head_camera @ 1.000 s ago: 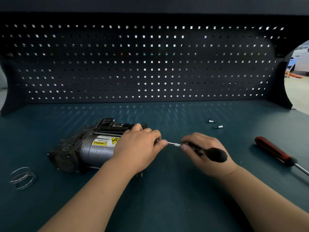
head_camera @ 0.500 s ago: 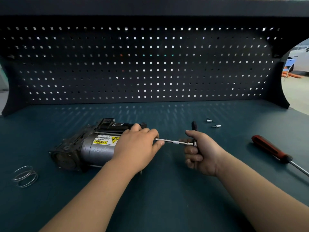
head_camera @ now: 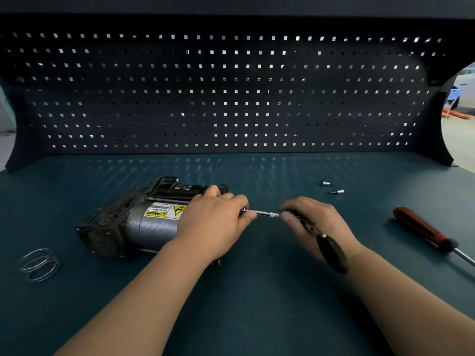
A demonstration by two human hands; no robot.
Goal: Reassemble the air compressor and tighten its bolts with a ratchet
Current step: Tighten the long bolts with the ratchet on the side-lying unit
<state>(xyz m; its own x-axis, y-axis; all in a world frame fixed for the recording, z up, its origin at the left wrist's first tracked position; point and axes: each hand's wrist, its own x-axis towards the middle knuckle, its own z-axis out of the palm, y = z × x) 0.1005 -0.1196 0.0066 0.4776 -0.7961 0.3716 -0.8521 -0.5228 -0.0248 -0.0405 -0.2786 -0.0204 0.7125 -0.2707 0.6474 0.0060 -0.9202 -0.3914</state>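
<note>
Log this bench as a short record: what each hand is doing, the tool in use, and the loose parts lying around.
left hand: grips the end of the grey cylindrical air compressor
right hand: holds the black-handled ratchet, silver shaft pointing at the compressor
spare tool: red-handled screwdriver, far right
loose parts: two small silver bits behind the hands; wire spring coil, far left

Two hands and two forearms of one person show, all of them bare. The left hand (head_camera: pixel 216 222) shows its back, with rounded knuckles and uncovered fingers. The right hand (head_camera: pixel 316 224) is bare as well, and its fingertips (head_camera: pixel 285 216) are blurred. The left forearm (head_camera: pixel 144 299) and the right forearm (head_camera: pixel 411 291) are uncovered along all their visible length, down past the near edge of the bench. Whatever is worn higher up lies out of view.
</note>
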